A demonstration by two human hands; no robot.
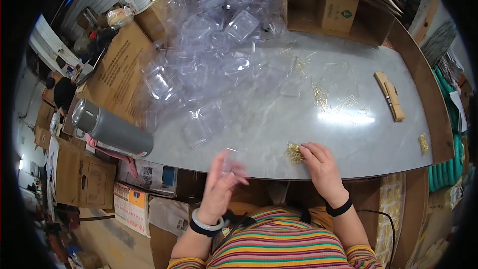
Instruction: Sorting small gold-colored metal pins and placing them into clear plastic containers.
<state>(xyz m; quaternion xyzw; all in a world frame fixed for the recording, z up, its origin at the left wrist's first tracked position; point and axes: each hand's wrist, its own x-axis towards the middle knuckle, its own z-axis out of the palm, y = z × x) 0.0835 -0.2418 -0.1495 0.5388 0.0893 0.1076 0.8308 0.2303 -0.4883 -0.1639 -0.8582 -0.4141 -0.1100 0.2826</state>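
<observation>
Close to the table's front edge, my right hand (322,167) has its fingertips pinched on a small clump of gold-coloured wire pieces (294,153), which look like thin hooks. My left hand (220,183) is raised at the front edge, left of the clump, with its fingers smeared by motion. Something thin and clear seems to be at its fingertips, but I cannot make out what. Beyond it lies a large heap of clear plastic boxes (194,69). More loose gold wire hooks (321,97) are scattered across the middle right of the grey table (269,134).
A grey metal flask (117,130) lies tilted at the table's left edge. On the right are a folded brown cardboard strip (390,97) and a small gold bundle (423,143). An open cardboard box (308,12) stands at the back, and a cardboard wall (423,74) edges the right side.
</observation>
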